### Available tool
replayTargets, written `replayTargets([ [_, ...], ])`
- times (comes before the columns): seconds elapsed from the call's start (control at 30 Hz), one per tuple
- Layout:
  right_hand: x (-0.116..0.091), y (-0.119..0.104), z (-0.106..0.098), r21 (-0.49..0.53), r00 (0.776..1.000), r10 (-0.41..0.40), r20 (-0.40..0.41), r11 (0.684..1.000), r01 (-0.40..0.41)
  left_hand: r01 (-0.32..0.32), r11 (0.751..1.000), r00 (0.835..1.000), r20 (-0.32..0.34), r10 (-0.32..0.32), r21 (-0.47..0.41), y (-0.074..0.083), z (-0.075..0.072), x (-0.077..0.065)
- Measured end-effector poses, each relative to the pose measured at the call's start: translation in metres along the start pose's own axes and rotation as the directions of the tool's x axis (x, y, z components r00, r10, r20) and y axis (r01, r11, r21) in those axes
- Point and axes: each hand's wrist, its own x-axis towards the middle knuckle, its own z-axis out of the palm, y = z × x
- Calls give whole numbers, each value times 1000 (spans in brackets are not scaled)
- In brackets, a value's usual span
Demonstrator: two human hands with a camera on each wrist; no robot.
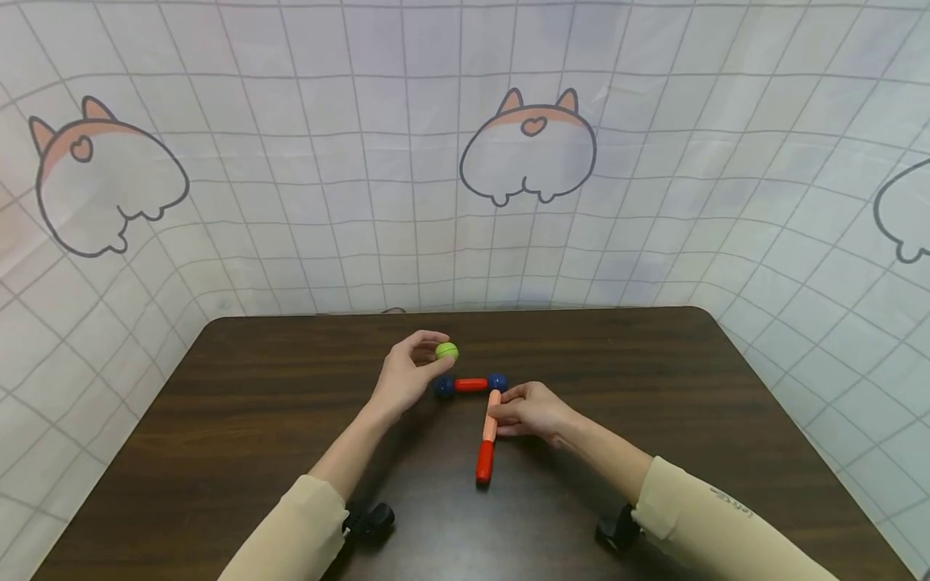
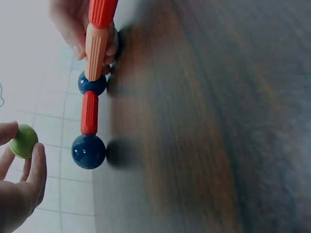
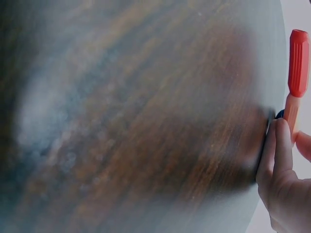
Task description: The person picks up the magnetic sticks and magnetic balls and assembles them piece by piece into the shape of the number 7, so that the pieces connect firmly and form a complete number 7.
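Note:
Between thumb and fingers my left hand (image 1: 408, 373) pinches a small green ball (image 1: 446, 351), held above the far half of the table. Close beside it lies a red rod (image 1: 471, 385) with a dark blue ball (image 1: 444, 387) at its left end and another blue ball (image 1: 497, 382) at its right end. My right hand (image 1: 534, 413) pinches an orange rod (image 1: 491, 415) whose near end joins a longer red rod (image 1: 484, 462). The orange rod's far tip is right at the right blue ball. In the left wrist view the green ball (image 2: 23, 141) shows a seam line.
The dark wood-grain table (image 1: 240, 452) ends at a back edge near a white grid-patterned curtain (image 1: 327, 202). Black wrist straps with cameras (image 1: 372, 520) sit at both sleeve cuffs, low over the table.

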Motion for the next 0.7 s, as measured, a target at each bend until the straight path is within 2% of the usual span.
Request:
replayTargets([
  [0.3, 1, 2, 1, 27, 1000, -22, 7, 999, 22, -14, 1000, 999, 35, 14, -4, 9, -6, -17],
  [0.7, 2, 4, 2, 34, 999, -30, 11, 999, 30, -13, 1000, 992, 129, 15, -15, 12, -10, -44],
])
